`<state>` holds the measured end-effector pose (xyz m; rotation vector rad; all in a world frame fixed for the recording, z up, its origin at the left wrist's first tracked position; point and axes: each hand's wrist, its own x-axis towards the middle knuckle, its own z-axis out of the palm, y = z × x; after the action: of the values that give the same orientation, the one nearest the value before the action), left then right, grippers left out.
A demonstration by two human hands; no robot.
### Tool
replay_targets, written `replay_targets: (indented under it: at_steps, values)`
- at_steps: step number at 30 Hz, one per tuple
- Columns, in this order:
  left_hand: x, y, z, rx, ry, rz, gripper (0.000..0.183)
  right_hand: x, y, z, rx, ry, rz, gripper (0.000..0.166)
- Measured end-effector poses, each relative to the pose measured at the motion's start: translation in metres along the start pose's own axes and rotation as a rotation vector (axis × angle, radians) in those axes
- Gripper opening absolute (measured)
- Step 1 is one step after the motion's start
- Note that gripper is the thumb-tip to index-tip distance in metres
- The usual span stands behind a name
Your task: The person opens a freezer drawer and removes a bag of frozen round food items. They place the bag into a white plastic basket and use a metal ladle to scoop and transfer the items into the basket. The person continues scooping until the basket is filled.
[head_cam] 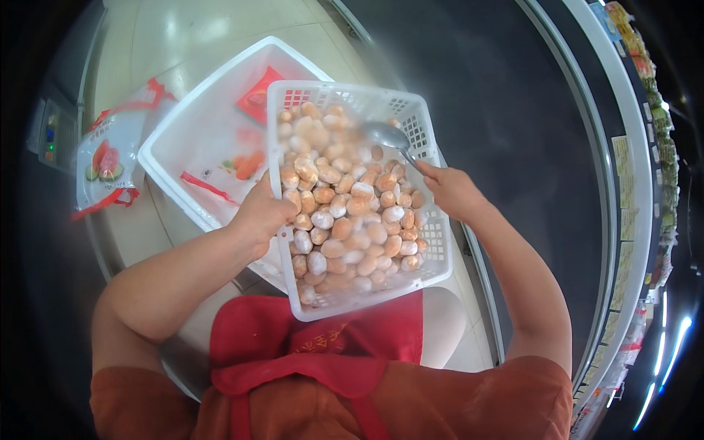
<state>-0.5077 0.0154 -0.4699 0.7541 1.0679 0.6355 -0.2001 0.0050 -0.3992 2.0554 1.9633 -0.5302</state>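
A white plastic basket (360, 311) with grid-like holes holds many frosted, rounded orange-brown food pieces (341, 228). Its left rim is gripped by my left hand (263, 214), thumb over the edge. My right hand (454, 190) holds the handle of a metal serving spoon (388, 136), whose bowl lies over the pieces near the basket's upper right. A whitish haze drifts over the basket and blurs some pieces. Beneath and behind the basket stands a white foam box (190, 118), with a red packet (261, 99) and a printed plastic bag (242, 168) inside.
On the tiled floor (187, 22) left of the foam box lies a white and red printed food bag (110, 159). A dark-fronted display case (522, 137) runs along the right, with packaged goods (654, 110) on it. Another dark unit with a small control panel (58, 132) stands at the left.
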Motion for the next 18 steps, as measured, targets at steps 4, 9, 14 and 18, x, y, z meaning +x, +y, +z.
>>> replay_targets:
  at_steps: [4,9,14,18]
  values:
    - [-0.003,0.002,-0.001,-0.01,0.006,0.0,0.065,-0.021,-0.023,0.005,0.504,-0.169,0.114,0.044]
    - [-0.001,0.003,-0.003,0.039,-0.012,-0.039,0.068,-0.072,-0.021,-0.027,0.901,-0.237,0.301,0.053]
    - [-0.003,0.006,-0.003,0.036,0.004,-0.077,0.067,-0.091,-0.036,-0.084,1.08,0.136,0.096,0.038]
    - [-0.006,0.004,-0.003,0.023,0.068,-0.049,0.064,-0.1,-0.053,-0.102,1.211,0.469,-0.098,0.06]
